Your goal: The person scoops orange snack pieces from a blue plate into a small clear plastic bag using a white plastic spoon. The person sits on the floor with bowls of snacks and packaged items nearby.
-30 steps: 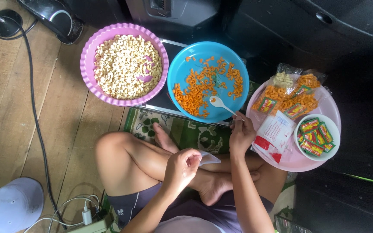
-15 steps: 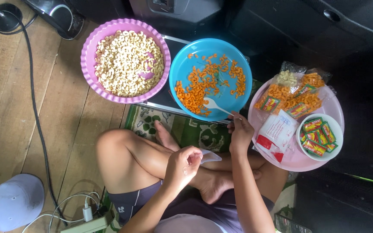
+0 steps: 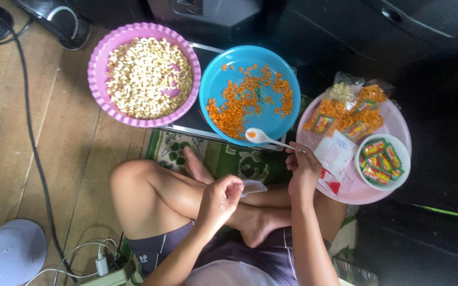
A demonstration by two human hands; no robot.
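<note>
Spoon [image 3: 258, 136] position is the main change: a second ago its white bowl lay among the orange snacks in the blue bowl [image 3: 216, 85], and now it sits at that bowl's near rim, with one orange piece in it. The right hand [image 3: 304, 167] has drawn back slightly toward the body, fingers pinched together on the end of the thin handle, wrist bent, forearm running up from the lap. The left hand [image 3: 219, 197] has hardly moved; it hovers over the crossed legs with its fingers curled and pressed on a small clear bag [image 3: 253, 187], whose open end points right toward the spoon. Left of the blue bowl sits a pink bowl [image 3: 97, 69] of pale snacks. To the right, a pink tray [image 3: 398, 124] carries filled packets and a small white dish [image 3: 405, 172].
</note>
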